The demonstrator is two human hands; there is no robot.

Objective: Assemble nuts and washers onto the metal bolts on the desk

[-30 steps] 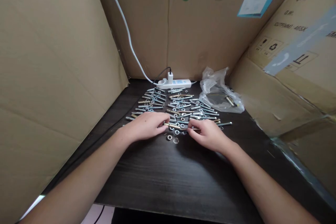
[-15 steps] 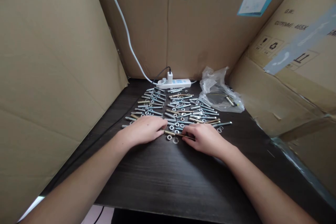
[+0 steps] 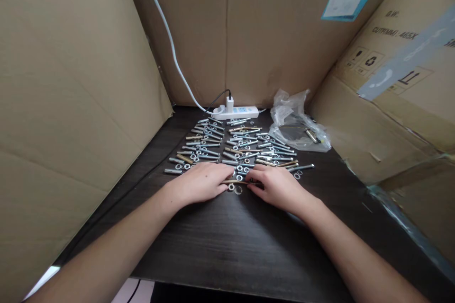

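Observation:
Both my hands rest on a dark wooden table at the near edge of a spread of bolts and washers. My left hand and my right hand each pinch one end of a brass-coloured bolt that lies across between them. A couple of loose washers lie just in front of the bolt. Several more silver and brass bolts lie in rows behind the hands.
A white power strip with a plugged charger and a white cable sits at the back. A crumpled clear plastic bag lies at the back right. Cardboard walls enclose the table on three sides.
Both hands drew the brass bolt slightly nearer, off the pile's edge, and my right hand closed in towards the left along it.

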